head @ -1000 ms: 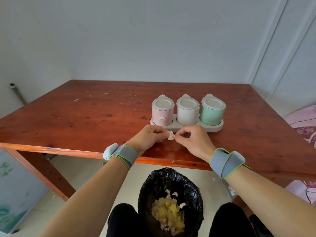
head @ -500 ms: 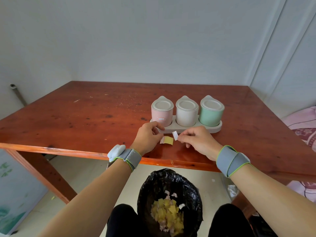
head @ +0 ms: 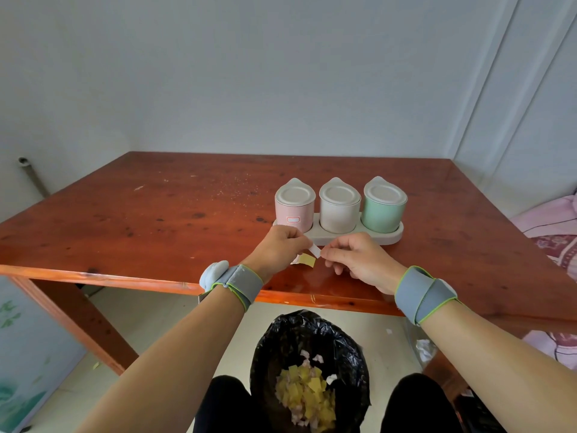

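Left hand (head: 281,249) and right hand (head: 359,257) meet above the near part of the table (head: 140,220). Each pinches one end of one small white strip (head: 315,251) between thumb and fingertips. The other fingers of both hands are curled in. The strip sits in the air between the two hands, tilted, just above the wood and just in front of the pink jar (head: 294,207).

Under the strip one yellow paper piece (head: 307,260) lies flat on the table. One paler scrap (head: 294,262) touches its left side and is partly hidden by the left hand.

Behind the hands stand three jars in one row, all with their lids on: the pink jar, one white jar (head: 339,210) and one green jar (head: 383,210). They stand upright in one long grey tray (head: 392,238), side by side. Only the pink jar carries a small label (head: 293,220); its writing is too small to read.

Each wrist wears one grey band, so two bands: left (head: 239,285) and right (head: 421,293).

Below the table edge, between the person's knees, one black bin bag (head: 346,348) stands open. Many yellow and pale paper scraps (head: 307,393) lie inside it, too many to count.
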`<state>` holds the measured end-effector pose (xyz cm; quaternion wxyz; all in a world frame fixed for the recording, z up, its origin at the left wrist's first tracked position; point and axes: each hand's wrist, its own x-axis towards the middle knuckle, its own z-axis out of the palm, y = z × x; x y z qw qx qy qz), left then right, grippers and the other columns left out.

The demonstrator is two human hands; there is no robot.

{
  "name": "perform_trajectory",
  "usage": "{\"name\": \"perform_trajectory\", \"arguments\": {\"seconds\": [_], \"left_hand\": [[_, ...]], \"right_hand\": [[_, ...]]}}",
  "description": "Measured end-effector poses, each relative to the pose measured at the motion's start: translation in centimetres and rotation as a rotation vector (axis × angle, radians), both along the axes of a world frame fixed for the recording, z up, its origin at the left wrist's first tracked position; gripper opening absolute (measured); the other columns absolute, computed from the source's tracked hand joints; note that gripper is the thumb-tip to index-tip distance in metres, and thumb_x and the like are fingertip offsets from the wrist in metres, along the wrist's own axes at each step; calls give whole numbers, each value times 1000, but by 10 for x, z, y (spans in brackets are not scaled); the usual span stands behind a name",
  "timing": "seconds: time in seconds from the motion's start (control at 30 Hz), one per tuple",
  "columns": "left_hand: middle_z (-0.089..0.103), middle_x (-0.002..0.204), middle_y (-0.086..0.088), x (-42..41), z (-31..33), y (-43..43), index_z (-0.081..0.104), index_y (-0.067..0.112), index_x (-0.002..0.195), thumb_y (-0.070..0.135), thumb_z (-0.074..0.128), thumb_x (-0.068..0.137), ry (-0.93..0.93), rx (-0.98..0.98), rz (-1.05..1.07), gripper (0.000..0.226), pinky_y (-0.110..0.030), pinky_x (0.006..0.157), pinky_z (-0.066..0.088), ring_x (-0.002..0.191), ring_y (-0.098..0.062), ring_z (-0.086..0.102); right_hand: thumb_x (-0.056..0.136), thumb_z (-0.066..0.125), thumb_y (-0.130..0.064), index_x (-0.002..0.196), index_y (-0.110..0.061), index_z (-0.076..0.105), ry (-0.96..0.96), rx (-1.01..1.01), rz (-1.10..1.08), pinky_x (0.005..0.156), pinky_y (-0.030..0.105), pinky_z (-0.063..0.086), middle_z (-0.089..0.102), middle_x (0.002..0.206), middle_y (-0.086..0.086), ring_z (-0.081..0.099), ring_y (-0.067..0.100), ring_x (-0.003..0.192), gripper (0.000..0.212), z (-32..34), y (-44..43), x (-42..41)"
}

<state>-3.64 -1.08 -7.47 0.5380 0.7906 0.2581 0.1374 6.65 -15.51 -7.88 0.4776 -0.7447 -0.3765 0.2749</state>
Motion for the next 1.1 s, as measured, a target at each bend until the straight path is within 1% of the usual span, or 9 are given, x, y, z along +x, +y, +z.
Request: {"name": "perform_trajectory", "arguments": {"seconds": [0.13, 0.23, 0.53, 0.67, 0.77, 0.83, 0.9, 0.97, 1.1], "left_hand": [[43, 58, -6, 4, 1, 0, 45, 13, 62, 9, 51, 85, -10, -215, 62, 23, -19, 43, 18, 47, -16, 32], [45, 60, -5, 4, 2, 0, 46, 13, 63, 10, 50, 84, -4, -272, 44, 21, -17, 40, 19, 48, -16, 34], [46, 59, -5, 7, 2, -5, 49, 13, 67, 12, 52, 83, 26, -320, -21, 17, -16, 40, 20, 48, -15, 35], [51, 61, -5, 8, 3, -6, 55, 12, 84, 25, 55, 89, 15, -356, -38, 15, -17, 39, 21, 48, -15, 37], [52, 61, -4, 11, 4, -9, 55, 11, 92, 30, 52, 93, -18, -306, -3, 19, -18, 40, 22, 46, -13, 37], [52, 61, -4, 15, 3, -13, 55, 12, 94, 24, 56, 92, -71, -150, 17, 13, -18, 40, 28, 45, -10, 39], [49, 59, -2, 21, 1, -15, 56, 12, 103, 16, 59, 89, -147, 56, 19, 15, -16, 47, 37, 43, -3, 43], [45, 55, 3, 28, 1, -15, 53, 15, 116, 11, 60, 86, -204, 270, 6, 31, -17, 54, 41, 44, -3, 45], [52, 62, 1, 43, 4, -12, 41, 24, 138, 12, 62, 82, -172, 533, -35, 60, -34, 68, 49, 58, -10, 50]], "right_hand": [[84, 70, -20, 86, -17, 73, -504, 158, -149, 60, 26, 49, 66, 70, -8, 55, 7, 59, 4, -11, -5, 5], [77, 74, -19, 86, -19, 71, -871, 295, -153, 57, 32, 51, 63, 75, -11, 52, 9, 57, 10, -16, -7, 4], [84, 70, -22, 77, -21, 72, -1163, 403, -165, 44, 33, 44, 61, 73, -4, 51, 15, 52, 8, -19, -3, 4], [84, 71, -19, 76, -20, 72, -1091, 413, -221, 48, 30, 46, 62, 74, -4, 55, 14, 55, 8, -20, -9, 9], [81, 73, -18, 77, -22, 72, -842, 383, -295, 58, 21, 44, 63, 75, -7, 53, 7, 60, 6, -21, -14, 19], [82, 73, -20, 78, -25, 71, -532, 336, -345, 62, 28, 49, 63, 73, -8, 54, 10, 61, 6, -18, -12, 27], [84, 72, -19, 79, -23, 70, -285, 299, -368, 60, 24, 48, 60, 70, -3, 53, 12, 58, 6, -13, -10, 33], [84, 72, -19, 82, -19, 70, -155, 279, -382, 55, 15, 45, 55, 68, 2, 51, 13, 54, 3, -11, -8, 38], [85, 72, -16, 87, -10, 70, -32, 267, -400, 47, 8, 39, 49, 64, 4, 47, 14, 52, 6, -12, -1, 42]]}}
